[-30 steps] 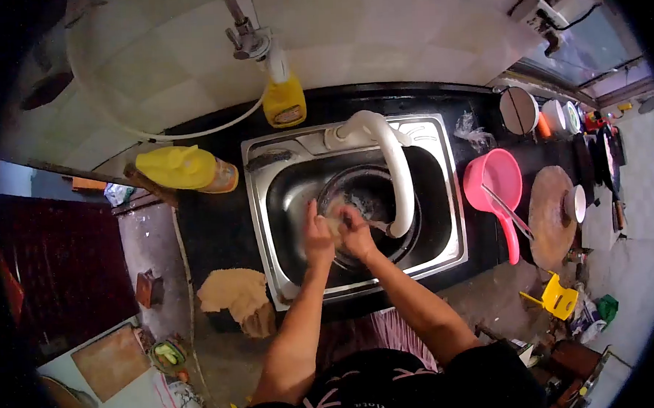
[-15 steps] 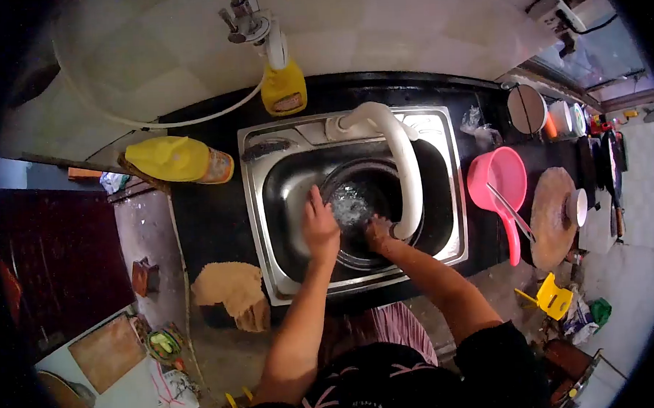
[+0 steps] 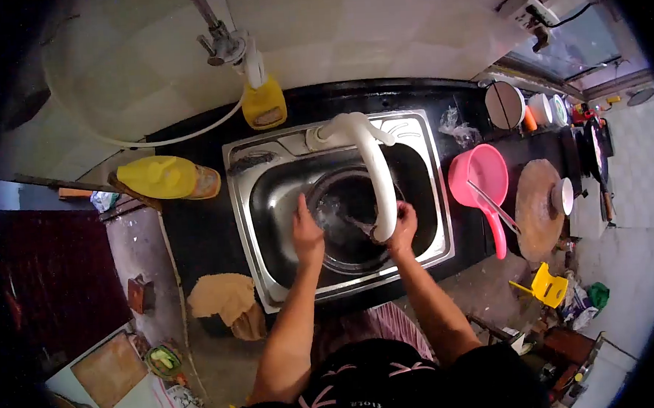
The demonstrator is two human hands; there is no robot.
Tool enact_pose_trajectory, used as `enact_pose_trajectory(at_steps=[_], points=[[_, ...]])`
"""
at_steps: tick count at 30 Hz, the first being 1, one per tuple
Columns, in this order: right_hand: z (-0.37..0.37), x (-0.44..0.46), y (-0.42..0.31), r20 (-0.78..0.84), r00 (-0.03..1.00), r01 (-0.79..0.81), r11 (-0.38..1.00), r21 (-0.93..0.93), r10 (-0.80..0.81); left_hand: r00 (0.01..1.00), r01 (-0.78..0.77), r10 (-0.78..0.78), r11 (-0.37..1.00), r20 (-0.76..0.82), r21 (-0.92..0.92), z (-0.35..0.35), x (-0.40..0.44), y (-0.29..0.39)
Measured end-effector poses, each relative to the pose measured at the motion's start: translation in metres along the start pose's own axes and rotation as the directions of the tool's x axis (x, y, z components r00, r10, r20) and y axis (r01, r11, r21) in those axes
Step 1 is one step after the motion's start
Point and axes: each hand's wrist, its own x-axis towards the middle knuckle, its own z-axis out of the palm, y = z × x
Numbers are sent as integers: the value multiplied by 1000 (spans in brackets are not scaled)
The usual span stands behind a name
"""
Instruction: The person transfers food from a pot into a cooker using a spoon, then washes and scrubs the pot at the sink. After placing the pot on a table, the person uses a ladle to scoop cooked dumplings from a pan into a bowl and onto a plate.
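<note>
A dark round basin [image 3: 337,262] sits in the steel sink [image 3: 438,199], with some water in it. My left hand [image 3: 308,234] lies along the basin's left rim, fingers stretched out and pointing away from me. On the other side, my right hand [image 3: 403,230] is closed with bent fingers beside the end of the white faucet spout [image 3: 381,180], near the basin's right rim. The spout hides part of this hand, so I cannot tell what its fingers grip. A thin streak of water shows inside the basin near the spout's end.
Right of the sink are a pink dipper [image 3: 487,164] with metal tongs [image 3: 491,204] across it and a round wooden board [image 3: 537,213]. Yellow bottles [image 3: 162,178] stand at the left and behind. A tan cloth [image 3: 221,296] hangs at the front left edge.
My right hand has come up from inside the basin to its right side, and its fingers are now bent. Less splashing shows in the basin. The whole view has shifted slightly.
</note>
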Motion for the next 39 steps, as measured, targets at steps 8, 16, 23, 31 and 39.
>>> enact_pose_trajectory(at_steps=[8, 16, 23, 31, 39], points=[[101, -3, 86, 525, 825, 324, 937, -134, -210, 1000, 7, -8, 996, 14, 88, 5, 3, -16], [61, 32, 14, 964, 154, 975, 128, -184, 216, 998, 47, -51, 996, 40, 82, 0, 1, -8], [27, -10, -36, 898, 396, 839, 321, -439, 191, 998, 37, -47, 978, 45, 207, 4, 3, -15], [80, -96, -70, 535, 823, 312, 938, -148, -189, 993, -78, 50, 959, -107, -274, 23, 19, -79], [69, 14, -71, 432, 828, 469, 864, -182, -358, 994, 105, -109, 986, 21, 133, 1, -13, -28]])
